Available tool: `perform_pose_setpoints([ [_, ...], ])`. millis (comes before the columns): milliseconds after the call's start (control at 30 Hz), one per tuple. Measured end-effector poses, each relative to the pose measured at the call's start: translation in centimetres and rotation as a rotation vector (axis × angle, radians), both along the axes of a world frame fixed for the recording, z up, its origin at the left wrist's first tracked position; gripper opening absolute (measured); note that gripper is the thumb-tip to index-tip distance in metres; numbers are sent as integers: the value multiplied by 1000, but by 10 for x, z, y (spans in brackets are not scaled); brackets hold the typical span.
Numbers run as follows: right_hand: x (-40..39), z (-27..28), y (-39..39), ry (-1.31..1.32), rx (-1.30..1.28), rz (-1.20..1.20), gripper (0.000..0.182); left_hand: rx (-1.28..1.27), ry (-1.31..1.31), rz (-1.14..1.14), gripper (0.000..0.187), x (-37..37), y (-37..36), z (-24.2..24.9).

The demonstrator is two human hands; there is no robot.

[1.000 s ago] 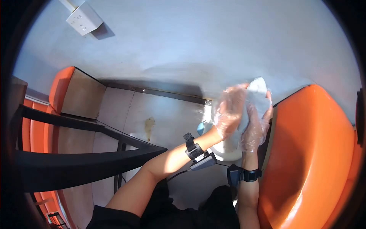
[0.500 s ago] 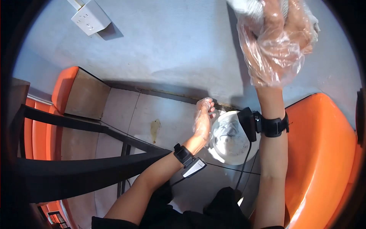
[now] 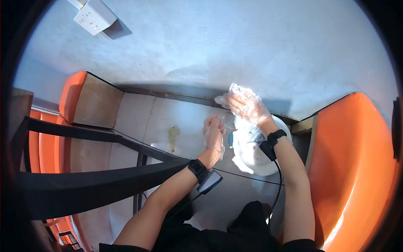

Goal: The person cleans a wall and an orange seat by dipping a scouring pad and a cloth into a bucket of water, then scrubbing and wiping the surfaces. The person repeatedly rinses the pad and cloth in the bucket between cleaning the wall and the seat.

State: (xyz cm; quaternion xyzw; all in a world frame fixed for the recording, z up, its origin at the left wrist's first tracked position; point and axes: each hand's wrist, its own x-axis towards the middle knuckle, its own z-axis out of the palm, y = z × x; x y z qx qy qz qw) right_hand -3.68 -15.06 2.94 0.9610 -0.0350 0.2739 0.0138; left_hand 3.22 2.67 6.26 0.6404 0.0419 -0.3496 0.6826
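My right hand, in a clear plastic glove, is closed on a white cloth that shows bunched past the fingers. It is low by the pale wall, above the far side of a white bucket. Left of the bucket, my left hand also wears a clear glove. Its fingers are curled, and I cannot see what, if anything, is inside them. Strong light on the bucket washes out its contents.
An orange padded seat stands at the right, with another orange seat at the far left. A black table frame crosses the left side. A yellowish stain marks the tiled floor, and a white power socket is on the wall.
My right hand has come down from high on the wall with the white cloth to just above the bucket's far side. My left hand has shifted slightly left and down.
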Motion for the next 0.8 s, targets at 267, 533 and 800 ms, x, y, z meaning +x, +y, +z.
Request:
perform_pose_setpoints([
  [267,-10,74,10,30,265,-127,37,23,91,-44,25,-7,8,-13],
  [533,12,181,-10,-343,87,-111,26,68,170,-68,21,-13,13,-29],
  [800,124,192,29,-606,-344,-4,39,61,198,-6,19,-13,6,-9],
])
